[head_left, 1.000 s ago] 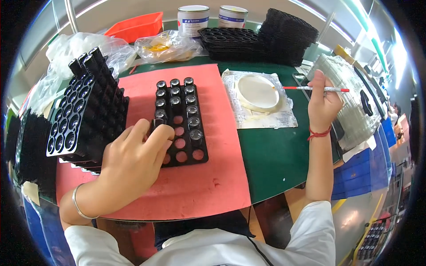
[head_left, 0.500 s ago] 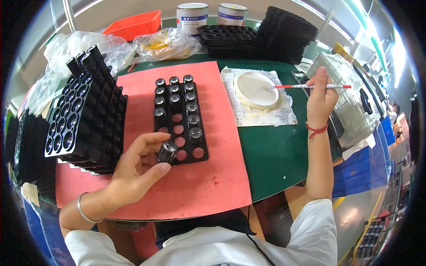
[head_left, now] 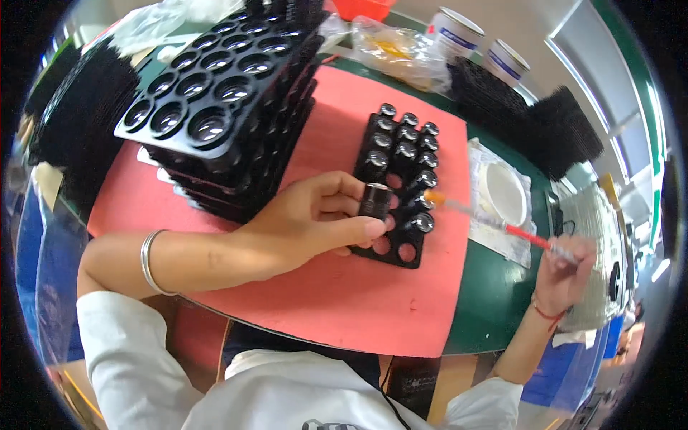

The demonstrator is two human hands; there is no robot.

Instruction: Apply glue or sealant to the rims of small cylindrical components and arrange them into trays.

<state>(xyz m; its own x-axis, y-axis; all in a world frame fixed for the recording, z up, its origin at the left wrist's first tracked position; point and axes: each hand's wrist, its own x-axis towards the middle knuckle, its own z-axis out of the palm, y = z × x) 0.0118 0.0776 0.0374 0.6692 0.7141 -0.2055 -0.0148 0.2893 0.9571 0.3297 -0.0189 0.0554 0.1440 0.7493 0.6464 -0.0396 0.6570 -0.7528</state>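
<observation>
My left hand (head_left: 304, 226) pinches a small black cylinder (head_left: 375, 202), perhaps a lens barrel, between thumb and fingers. It is held nearly upright above a black tray (head_left: 410, 264) with round holes. Several glass-topped black cylinders (head_left: 405, 149) stand in that tray, and pink shows through its unfilled holes. My right hand (head_left: 564, 276) is closed around the red and white handle of a thin paintbrush (head_left: 527, 235). The brush's orange tip points left, over the tray's right column and apart from the held cylinder. A round white dish (head_left: 503, 193) sits on printed paper beyond the brush.
A tall stack of black hole trays (head_left: 244, 172) rises left of my left arm on the pink mat (head_left: 344, 308). Behind are a plastic bag (head_left: 401, 54), two cans (head_left: 457, 34) and more black trays (head_left: 566, 132). Clear stacked material (head_left: 598, 251) stands at the right.
My right hand has brought the brush away from the dish toward the held cylinder. My left hand has turned the cylinder more upright. The whole view has tilted and shifted.
</observation>
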